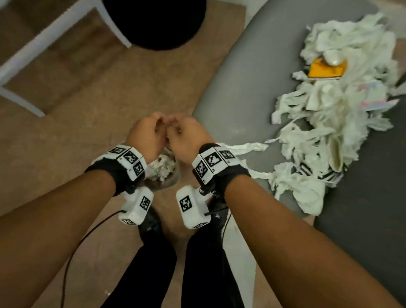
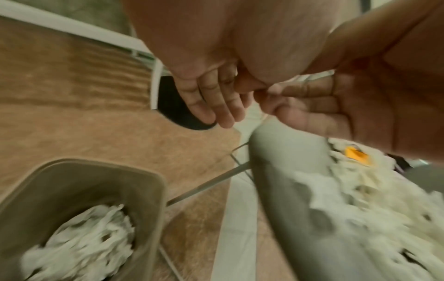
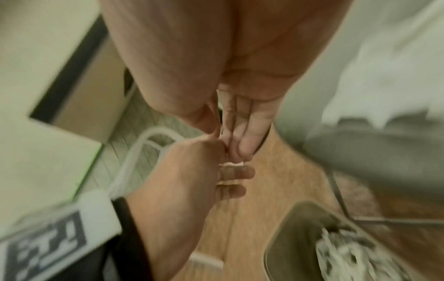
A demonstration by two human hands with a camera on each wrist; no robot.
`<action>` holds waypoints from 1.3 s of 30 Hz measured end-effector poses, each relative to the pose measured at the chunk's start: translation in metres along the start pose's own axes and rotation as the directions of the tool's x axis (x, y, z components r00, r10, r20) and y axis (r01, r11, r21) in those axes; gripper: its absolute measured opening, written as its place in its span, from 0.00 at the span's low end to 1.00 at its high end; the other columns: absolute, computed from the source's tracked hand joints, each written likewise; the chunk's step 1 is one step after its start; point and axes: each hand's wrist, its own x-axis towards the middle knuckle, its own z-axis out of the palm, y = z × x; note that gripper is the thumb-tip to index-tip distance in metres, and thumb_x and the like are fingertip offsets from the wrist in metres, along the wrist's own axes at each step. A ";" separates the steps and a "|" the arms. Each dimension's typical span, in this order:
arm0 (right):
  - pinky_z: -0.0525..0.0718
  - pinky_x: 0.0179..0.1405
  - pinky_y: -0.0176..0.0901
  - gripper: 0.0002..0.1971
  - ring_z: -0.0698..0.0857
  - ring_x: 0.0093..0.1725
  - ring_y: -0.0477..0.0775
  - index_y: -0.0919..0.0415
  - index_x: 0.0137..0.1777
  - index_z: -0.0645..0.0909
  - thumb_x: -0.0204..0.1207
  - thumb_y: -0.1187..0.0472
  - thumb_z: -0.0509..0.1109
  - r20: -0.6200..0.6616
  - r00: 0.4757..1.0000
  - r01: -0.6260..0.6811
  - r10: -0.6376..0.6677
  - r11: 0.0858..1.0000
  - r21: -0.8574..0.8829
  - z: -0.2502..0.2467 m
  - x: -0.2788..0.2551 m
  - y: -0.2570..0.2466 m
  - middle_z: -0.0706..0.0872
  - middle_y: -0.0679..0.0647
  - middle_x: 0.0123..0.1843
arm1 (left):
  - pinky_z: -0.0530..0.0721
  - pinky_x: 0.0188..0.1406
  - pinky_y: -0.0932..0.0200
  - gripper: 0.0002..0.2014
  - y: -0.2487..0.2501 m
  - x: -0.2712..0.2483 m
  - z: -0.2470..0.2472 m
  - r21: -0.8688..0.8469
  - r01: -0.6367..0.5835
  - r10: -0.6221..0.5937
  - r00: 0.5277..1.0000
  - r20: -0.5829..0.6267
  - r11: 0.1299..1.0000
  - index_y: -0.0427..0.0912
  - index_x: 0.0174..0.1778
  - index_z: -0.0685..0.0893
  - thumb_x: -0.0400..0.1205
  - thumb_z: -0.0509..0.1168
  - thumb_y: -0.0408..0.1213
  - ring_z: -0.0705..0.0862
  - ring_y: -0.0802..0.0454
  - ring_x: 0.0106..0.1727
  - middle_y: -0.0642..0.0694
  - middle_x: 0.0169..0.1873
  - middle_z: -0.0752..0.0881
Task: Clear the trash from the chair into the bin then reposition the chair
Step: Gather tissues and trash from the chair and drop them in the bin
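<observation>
Forearms: both stretched fwd & down from the body, wrists w/ marker-tagged bands, hands meeting at centre above the bin.
Left hand: knuckles up, fingers curled in toward the right hand; right wrist view shows a small white scrap pinched at its fingertips.
Right hand: fingers straight & pressed together, tips touching the left hand's fingertips; whether it also grips the scrap, can't tell.
Bin: beige, on the floor directly below the hands, partly hidden by wrists in head view; shredded white paper already inside.
Chair: grey seat just right of the hands, thin metal legs.
Trash pile: white torn paper/tissue heaped on the chair seat, strips trailing toward the right wrist; an orange-yellow wrapper in the far part of the heap.
Floor: brown carpet.
Far left: white frame & a round black object beside it.
</observation>
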 end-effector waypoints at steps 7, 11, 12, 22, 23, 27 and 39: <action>0.87 0.54 0.52 0.11 0.89 0.48 0.57 0.55 0.55 0.84 0.79 0.62 0.62 -0.505 0.845 -0.120 0.173 0.983 0.136 -0.157 -0.053 0.101 0.90 0.52 0.50 | 0.84 0.58 0.48 0.33 0.111 -0.007 0.081 0.385 -0.474 0.240 0.822 0.517 0.792 0.64 0.75 0.67 0.74 0.67 0.61 0.84 0.48 0.61 0.53 0.70 0.73; 0.87 0.44 0.46 0.10 0.88 0.44 0.54 0.52 0.56 0.84 0.80 0.59 0.62 -0.523 0.806 -0.248 0.276 0.961 0.125 -0.202 -0.078 0.165 0.88 0.49 0.51 | 0.85 0.55 0.43 0.32 0.123 -0.014 0.137 0.485 -0.602 0.197 0.732 0.652 0.635 0.60 0.73 0.72 0.73 0.71 0.58 0.79 0.42 0.62 0.48 0.64 0.69; 0.86 0.48 0.46 0.10 0.88 0.47 0.54 0.52 0.56 0.84 0.80 0.59 0.62 -0.526 0.807 -0.243 0.269 0.963 0.119 -0.208 -0.081 0.174 0.88 0.50 0.51 | 0.84 0.57 0.45 0.30 0.125 -0.015 0.147 0.463 -0.570 0.205 0.753 0.626 0.679 0.57 0.72 0.75 0.73 0.71 0.58 0.78 0.43 0.62 0.48 0.62 0.70; 0.74 0.71 0.53 0.11 0.71 0.72 0.60 0.53 0.57 0.82 0.75 0.60 0.71 -0.694 0.718 -0.327 0.057 0.907 -0.264 -0.246 -0.060 0.192 0.72 0.54 0.72 | 0.77 0.45 0.51 0.06 0.162 0.006 0.194 0.303 -0.620 0.390 0.730 0.561 0.724 0.44 0.39 0.73 0.79 0.62 0.32 0.78 0.41 0.49 0.43 0.43 0.78; 0.71 0.72 0.54 0.14 0.69 0.74 0.62 0.51 0.58 0.81 0.73 0.60 0.72 -0.715 0.697 -0.373 0.057 0.880 -0.293 -0.252 -0.058 0.192 0.69 0.55 0.76 | 0.75 0.43 0.53 0.06 0.168 0.013 0.191 0.277 -0.576 0.413 0.779 0.473 0.769 0.43 0.40 0.72 0.79 0.61 0.30 0.77 0.43 0.46 0.44 0.44 0.76; 0.80 0.61 0.56 0.20 0.79 0.67 0.68 0.49 0.64 0.79 0.74 0.67 0.68 -0.520 0.814 -0.458 0.257 0.836 -0.304 -0.267 -0.049 0.200 0.75 0.60 0.74 | 0.76 0.41 0.53 0.16 0.203 0.041 0.180 0.243 -0.407 0.362 0.908 0.212 0.880 0.42 0.48 0.71 0.72 0.54 0.17 0.76 0.44 0.44 0.44 0.53 0.72; 0.73 0.56 0.46 0.19 0.78 0.61 0.65 0.62 0.70 0.77 0.83 0.59 0.58 -0.482 0.874 -0.169 0.058 0.967 -0.190 -0.283 -0.041 0.206 0.76 0.64 0.63 | 0.76 0.66 0.49 0.25 0.213 0.081 0.209 0.470 -0.399 0.236 0.899 0.368 0.787 0.41 0.71 0.76 0.79 0.55 0.19 0.73 0.37 0.67 0.39 0.66 0.74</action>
